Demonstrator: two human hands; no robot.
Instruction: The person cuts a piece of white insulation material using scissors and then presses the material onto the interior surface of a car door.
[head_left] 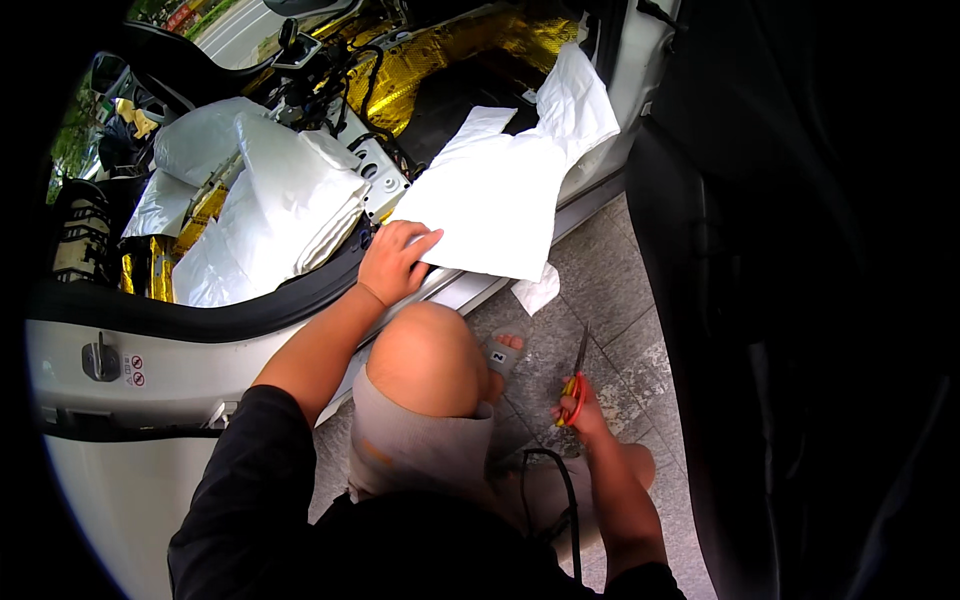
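Observation:
A white, soft-looking padding sheet (492, 200) lies across the car's open door sill and reaches into the stripped interior. My left hand (397, 262) is closed on its near left corner, fingers bent over the edge. Lower and to the right, over the paving, my right hand (588, 408) grips scissors (577, 385) with red and yellow handles. Their blades point up and away from me, apart from the sheet. A small white scrap (538, 291) shows just below the sheet's near edge.
More folded white sheets (275, 205) are piled to the left inside the car. Gold foil lining (400, 85) and loose black wiring (372, 75) lie beyond. The door sill (470, 290) runs beside my knee (425, 360). A large dark panel (760, 300) stands at right.

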